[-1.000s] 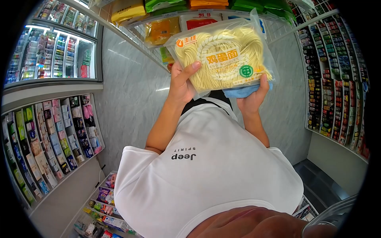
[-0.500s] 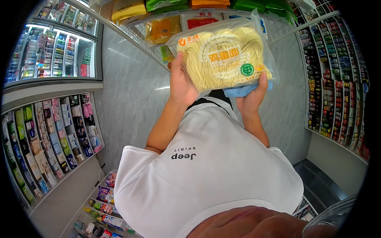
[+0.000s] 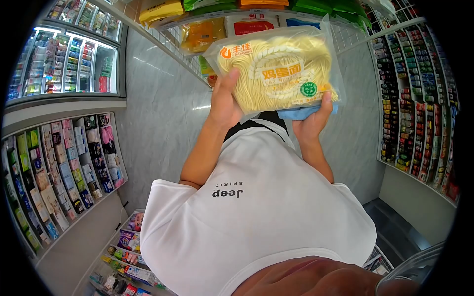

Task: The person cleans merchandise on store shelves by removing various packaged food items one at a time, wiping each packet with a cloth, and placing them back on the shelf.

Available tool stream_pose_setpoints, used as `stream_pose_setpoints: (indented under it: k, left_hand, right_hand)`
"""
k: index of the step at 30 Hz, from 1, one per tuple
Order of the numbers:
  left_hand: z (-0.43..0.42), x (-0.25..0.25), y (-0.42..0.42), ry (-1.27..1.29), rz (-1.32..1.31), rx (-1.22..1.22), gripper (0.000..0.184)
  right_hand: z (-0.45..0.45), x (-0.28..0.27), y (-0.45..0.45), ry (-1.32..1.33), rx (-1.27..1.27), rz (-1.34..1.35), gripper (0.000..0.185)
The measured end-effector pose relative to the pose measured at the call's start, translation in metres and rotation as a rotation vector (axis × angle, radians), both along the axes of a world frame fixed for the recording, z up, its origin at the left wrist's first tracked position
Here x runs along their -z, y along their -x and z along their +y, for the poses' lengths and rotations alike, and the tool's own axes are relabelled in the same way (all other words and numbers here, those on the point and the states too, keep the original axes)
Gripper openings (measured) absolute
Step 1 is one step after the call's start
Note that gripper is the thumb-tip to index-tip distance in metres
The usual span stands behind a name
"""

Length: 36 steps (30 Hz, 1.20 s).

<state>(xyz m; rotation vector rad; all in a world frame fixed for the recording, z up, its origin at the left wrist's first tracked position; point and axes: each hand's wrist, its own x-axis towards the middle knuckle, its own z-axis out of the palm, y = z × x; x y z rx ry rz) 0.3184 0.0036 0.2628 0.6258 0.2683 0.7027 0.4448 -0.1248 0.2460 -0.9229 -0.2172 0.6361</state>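
Observation:
A clear bag of egg noodles [image 3: 279, 59] is held up in front of my chest, its printed face towards me. My left hand [image 3: 226, 103] grips its lower left side, with the thumb on the front and the fingers hidden behind. My right hand [image 3: 312, 121] holds the lower right corner, thumb over the edge. Folded blue cloth [image 3: 295, 114] sits under the bag against my right hand; how much of it the fingers hold is hidden. The bag partly covers the shelf behind it.
Just ahead, a wire-sided shelf [image 3: 217, 18] carries several colourful packets, among them an orange packet [image 3: 203, 33]. Racks of bottles and jars [image 3: 419, 103] stand to the right. A lit cooler [image 3: 64, 61] and a rack of small goods [image 3: 64, 167] line the left, beside grey flooring [image 3: 163, 123].
The bag has shifted slightly and tilts a little differently towards me. My left thumb lies a bit further in over its front. Both hands keep their hold.

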Motion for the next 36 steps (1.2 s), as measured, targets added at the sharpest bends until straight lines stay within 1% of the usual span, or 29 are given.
stream_pose_setpoints:
  k: [1, 4, 13, 16, 19, 22, 24, 26, 29, 31, 35, 36]
  left_hand:
    - [0.0, 0.002, 0.001, -0.049, 0.036, -0.006, 0.056]
    - [0.001, 0.002, 0.002, 0.07, -0.085, 0.028, 0.053]
    - [-0.002, 0.0, 0.003, -0.024, -0.03, -0.023, 0.053]
    - [-0.001, 0.002, 0.002, -0.009, -0.072, -0.002, 0.055]
    - [0.0, 0.003, 0.002, 0.063, -0.075, 0.017, 0.056]
    - [0.001, 0.007, 0.0, 0.157, -0.013, 0.001, 0.056]
    - [0.003, 0.004, -0.001, 0.195, -0.01, 0.019, 0.055]
    - [0.007, 0.004, -0.004, 0.2, -0.08, 0.028, 0.054]
    - [0.018, -0.008, -0.005, 0.19, -0.169, 0.065, 0.053]
    - [0.027, -0.018, -0.005, 0.181, -0.206, 0.064, 0.053]
    - [0.06, -0.058, -0.002, 0.053, -0.101, -0.001, 0.053]
    - [0.071, -0.07, -0.001, 0.053, -0.108, -0.005, 0.052]
  right_hand:
    - [0.0, 0.0, 0.0, -0.003, -0.008, 0.002, 0.056]
    - [-0.001, 0.002, -0.002, -0.008, -0.009, 0.003, 0.056]
    - [0.001, 0.001, -0.001, -0.002, -0.027, -0.008, 0.058]
    - [0.001, 0.003, -0.001, -0.01, -0.015, -0.019, 0.058]
    - [0.0, 0.008, -0.004, -0.016, -0.021, 0.022, 0.057]
    - [-0.005, 0.022, -0.008, -0.028, -0.052, 0.108, 0.058]
    - [-0.008, 0.025, -0.01, -0.051, -0.107, 0.024, 0.059]
    - [-0.011, 0.028, -0.008, -0.028, -0.085, 0.03, 0.063]
    - [-0.018, 0.034, -0.013, -0.122, -0.124, -0.012, 0.068]
    - [-0.017, 0.025, -0.014, -0.152, -0.076, 0.042, 0.068]
    - [-0.014, 0.006, -0.012, -0.157, -0.055, 0.093, 0.069]
    - [-0.014, 0.005, -0.012, -0.154, -0.054, 0.1, 0.069]
